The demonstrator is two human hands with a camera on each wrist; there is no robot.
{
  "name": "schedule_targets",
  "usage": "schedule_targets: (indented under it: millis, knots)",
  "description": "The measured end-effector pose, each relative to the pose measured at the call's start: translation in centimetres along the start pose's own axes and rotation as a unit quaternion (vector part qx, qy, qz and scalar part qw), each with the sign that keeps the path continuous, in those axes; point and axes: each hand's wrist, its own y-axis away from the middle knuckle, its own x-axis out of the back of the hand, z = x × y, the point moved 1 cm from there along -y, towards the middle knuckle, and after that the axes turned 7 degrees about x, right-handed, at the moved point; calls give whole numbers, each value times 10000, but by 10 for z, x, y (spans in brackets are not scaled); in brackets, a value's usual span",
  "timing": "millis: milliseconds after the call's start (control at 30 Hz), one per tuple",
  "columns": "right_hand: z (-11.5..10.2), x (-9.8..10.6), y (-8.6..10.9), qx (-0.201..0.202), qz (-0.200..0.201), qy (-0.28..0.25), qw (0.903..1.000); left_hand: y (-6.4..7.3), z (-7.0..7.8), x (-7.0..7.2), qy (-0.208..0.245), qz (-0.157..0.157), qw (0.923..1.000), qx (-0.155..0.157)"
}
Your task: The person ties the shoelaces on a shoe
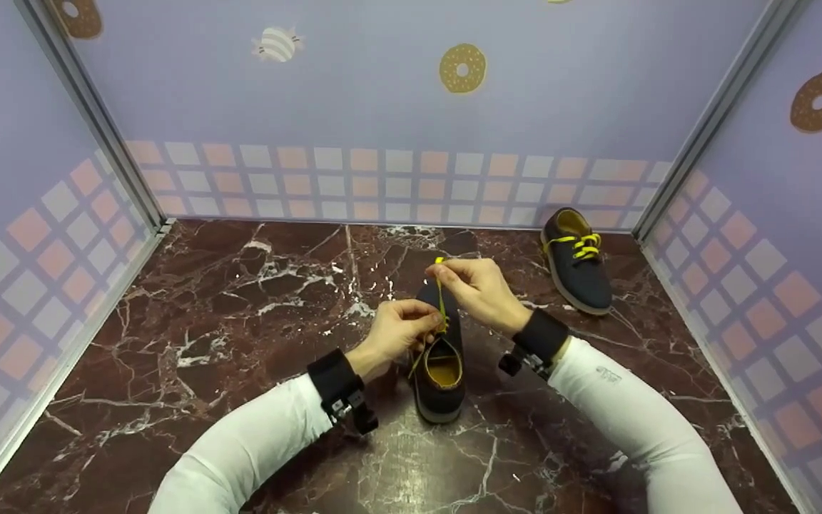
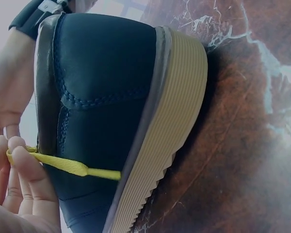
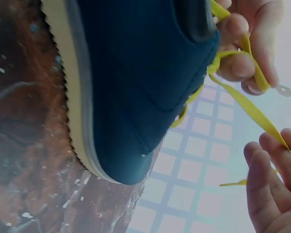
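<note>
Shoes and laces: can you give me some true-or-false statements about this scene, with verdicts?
1. The left hand and the right hand both hold yellow lace. True.
2. In the head view, the farther shoe is right of the nearer shoe. True.
3. The farther shoe lies on its side. False: it stands upright.
4. The nearer shoe has a pale, ridged sole. True.
5. Both shoes point the same way. False: they face roughly opposite ways.

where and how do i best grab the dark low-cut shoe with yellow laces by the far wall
Probably across the rounded toe of the dark low-cut shoe, ahead of its yellow laces, pinching both sides and coming from above and the near side: the toe end is nearer you, while the ankle opening lies by the lavender wall.
</note>
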Motion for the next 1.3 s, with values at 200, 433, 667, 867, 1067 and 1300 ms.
schedule_targets:
  millis: [200, 433, 667, 867, 1067, 1300]
  knots:
    - [0, -12, -16, 9, -643, 87, 9979, 2, 2, 0, 179, -41, 9998, 50]
    - [4, -30, -26, -318, -1374, 73, 9900, 4, 2, 0, -33, 77, 9999, -77]
    - [5, -41, -30, -296, -1904, -8, 9813, 4, 5, -2, -163, 156, 9997, -136]
    - [0, -45, -31, -346, -2277, 436, 9721, 5, 7, -4, -48, 334, 9994, -44]
    - [0, -40, -30, -408, -2379, 823, 9669, 5, 8, -5, -160, 337, 9993, -56]
    - [5, -18, -22, -429, -1660, 420, 9843, 5, 6, -4, -350, 249, 9990, -128]
